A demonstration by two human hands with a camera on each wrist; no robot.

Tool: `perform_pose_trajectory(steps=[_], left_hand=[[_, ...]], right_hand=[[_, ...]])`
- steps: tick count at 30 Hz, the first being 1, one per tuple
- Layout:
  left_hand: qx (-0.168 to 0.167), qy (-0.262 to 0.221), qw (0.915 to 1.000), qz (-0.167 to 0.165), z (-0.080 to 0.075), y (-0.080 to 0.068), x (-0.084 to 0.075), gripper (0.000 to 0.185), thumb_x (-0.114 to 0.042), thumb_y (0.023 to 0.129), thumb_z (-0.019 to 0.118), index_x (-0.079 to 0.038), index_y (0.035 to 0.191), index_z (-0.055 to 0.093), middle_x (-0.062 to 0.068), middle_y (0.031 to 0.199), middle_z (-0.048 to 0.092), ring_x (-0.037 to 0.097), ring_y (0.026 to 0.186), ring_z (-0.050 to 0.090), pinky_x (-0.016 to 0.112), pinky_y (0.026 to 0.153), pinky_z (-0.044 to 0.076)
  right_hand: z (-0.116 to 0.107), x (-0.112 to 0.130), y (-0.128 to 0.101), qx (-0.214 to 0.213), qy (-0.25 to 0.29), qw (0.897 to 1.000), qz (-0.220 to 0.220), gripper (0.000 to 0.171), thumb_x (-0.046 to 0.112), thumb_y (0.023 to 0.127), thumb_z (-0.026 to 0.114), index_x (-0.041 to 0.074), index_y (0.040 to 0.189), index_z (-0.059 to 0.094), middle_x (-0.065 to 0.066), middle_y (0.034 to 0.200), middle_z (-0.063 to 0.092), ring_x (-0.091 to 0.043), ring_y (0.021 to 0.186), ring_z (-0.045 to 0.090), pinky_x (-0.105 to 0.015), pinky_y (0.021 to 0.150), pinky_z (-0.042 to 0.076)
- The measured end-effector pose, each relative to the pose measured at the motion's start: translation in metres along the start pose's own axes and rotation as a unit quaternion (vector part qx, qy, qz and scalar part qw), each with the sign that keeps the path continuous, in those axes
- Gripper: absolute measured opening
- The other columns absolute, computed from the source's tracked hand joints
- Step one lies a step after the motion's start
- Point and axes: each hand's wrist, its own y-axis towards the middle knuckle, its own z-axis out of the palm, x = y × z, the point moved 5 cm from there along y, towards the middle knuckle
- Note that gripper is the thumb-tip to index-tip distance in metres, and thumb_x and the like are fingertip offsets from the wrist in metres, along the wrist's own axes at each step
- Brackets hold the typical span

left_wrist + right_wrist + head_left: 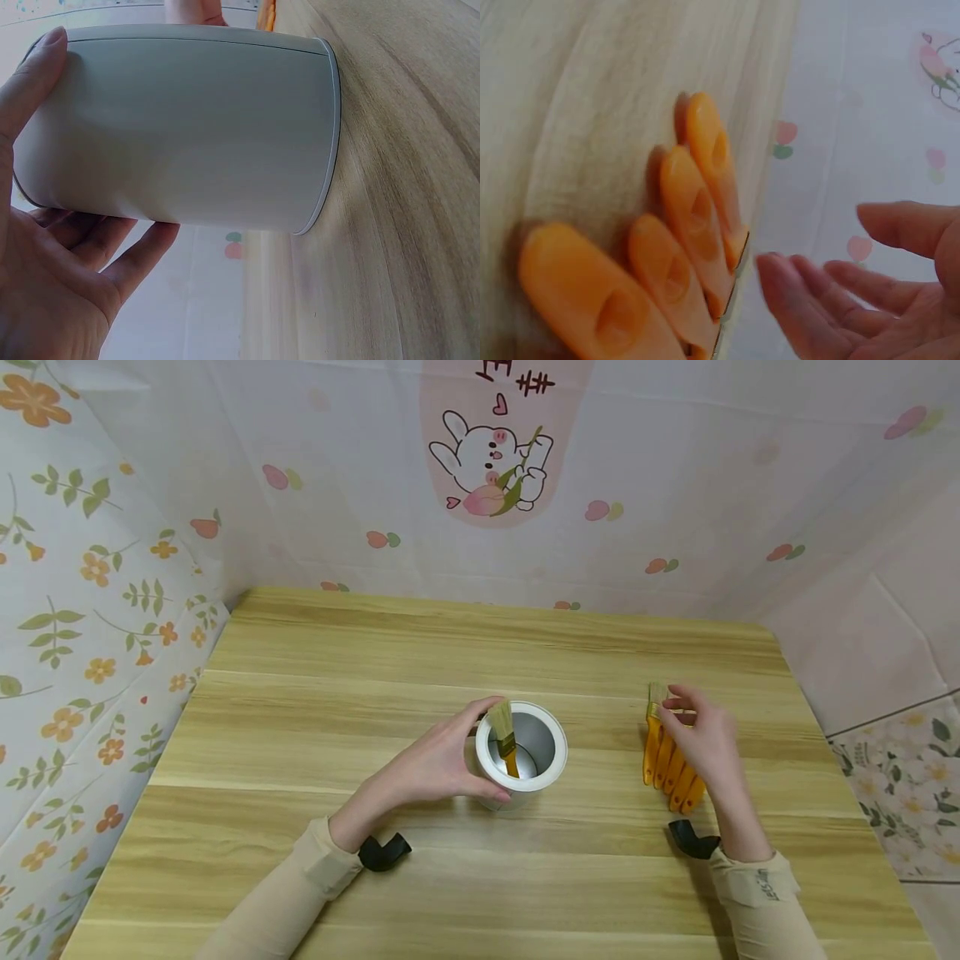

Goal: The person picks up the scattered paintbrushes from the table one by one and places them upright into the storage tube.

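A white cylindrical container (522, 752) stands upright near the middle of the wooden counter (375, 677), with one brush (504, 735) inside it – orange handle down, pale bristles up above the rim. The left hand (438, 764) curls around the container's left side, thumb and fingers against its wall. To the right, well apart from the container, a row of orange-handled brushes (667, 764) lies flat on the counter; the right hand (701, 735) hovers over them with fingers loosely spread – holding nothing that the wrist view shows.
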Motion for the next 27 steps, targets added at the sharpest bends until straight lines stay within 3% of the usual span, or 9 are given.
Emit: perform_pose_trajectory(steps=[6, 11, 15, 27], left_hand=[[-0.001, -0.002, 1.0, 0.005, -0.001, 0.0, 0.0, 0.115, -0.042, 0.066, 0.098, -0.025, 0.158, 0.031, -0.005, 0.145, 0.055, 0.015, 0.125, 0.061, 0.046, 0.108, 0.049], [-0.004, -0.002, 0.9999, 0.01, -0.001, 0.001, -0.001, 0.115, -0.042, 0.066, 0.098, -0.025, 0.158, 0.031, -0.005, 0.142, 0.057, 0.015, 0.123, 0.061, 0.045, 0.107, 0.049], [-0.002, -0.004, 0.9999, 0.01, -0.001, 0.0, -0.001, 0.115, -0.041, 0.066, 0.098, -0.024, 0.158, 0.031, -0.005, 0.141, 0.058, 0.014, 0.123, 0.062, 0.045, 0.107, 0.049], [-0.002, -0.005, 0.9999, 0.009, 0.0, 0.0, 0.001, 0.116, -0.041, 0.066, 0.098, -0.024, 0.159, 0.03, -0.003, 0.14, 0.058, 0.015, 0.122, 0.063, 0.046, 0.107, 0.049]], right_hand=[[0.007, -0.008, 0.001, 0.053, -0.022, 0.997, 0.043, 0.06, 0.026, 0.105, 0.059, -0.006, 0.153, 0.041, -0.033, 0.131, 0.062, -0.037, 0.092, 0.075, -0.018, 0.061, 0.055], [0.011, -0.006, 0.003, 0.059, -0.04, 0.997, 0.039, 0.064, 0.013, 0.099, 0.065, -0.01, 0.153, 0.038, -0.037, 0.132, 0.06, -0.045, 0.101, 0.073, -0.037, 0.071, 0.063], [0.017, -0.001, 0.003, 0.058, -0.07, 0.995, 0.028, 0.069, 0.01, 0.095, 0.071, -0.011, 0.152, 0.038, -0.036, 0.133, 0.059, -0.049, 0.111, 0.068, -0.052, 0.082, 0.061], [0.024, 0.002, 0.004, 0.043, -0.096, 0.994, 0.019, 0.072, 0.001, 0.086, 0.079, -0.012, 0.147, 0.044, -0.035, 0.13, 0.058, -0.046, 0.101, 0.07, -0.058, 0.088, 0.054]])
